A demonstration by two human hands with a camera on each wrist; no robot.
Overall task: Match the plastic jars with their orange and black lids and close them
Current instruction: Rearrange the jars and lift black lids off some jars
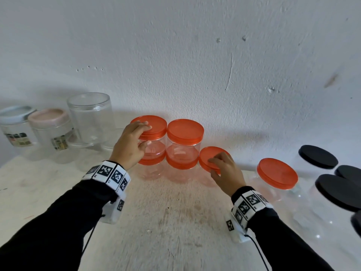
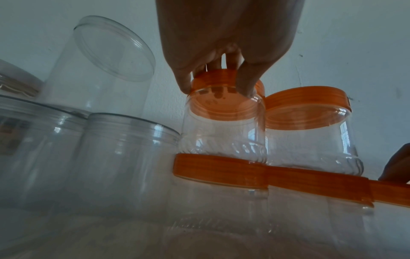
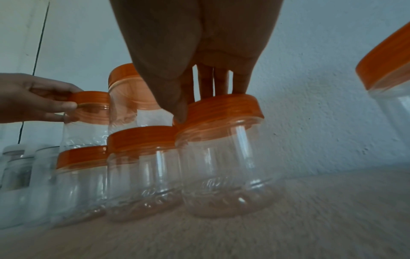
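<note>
Two pairs of stacked clear jars with orange lids stand at the wall. My left hand (image 1: pixel 144 135) grips the upper left jar (image 1: pixel 155 148) by its orange lid (image 1: pixel 156 122), fingers on top and thumb on the side; the left wrist view shows the fingers (image 2: pixel 246 84) curled round the lid's rim. Beside it stands the other upper jar (image 1: pixel 184 141). Right of the stacks, my right hand (image 1: pixel 214 165) holds the orange lid (image 1: pixel 209 154) of a single jar (image 3: pixel 224 175), thumb on the rim. That jar leans slightly in the right wrist view.
Another orange-lidded jar (image 1: pixel 277 174) stands further right, then jars with black lids (image 1: pixel 318 156) at the right edge. At the left are a tall clear jar (image 1: pixel 90 118) and two labelled jars with pale lids (image 1: pixel 48 116). The wall is right behind.
</note>
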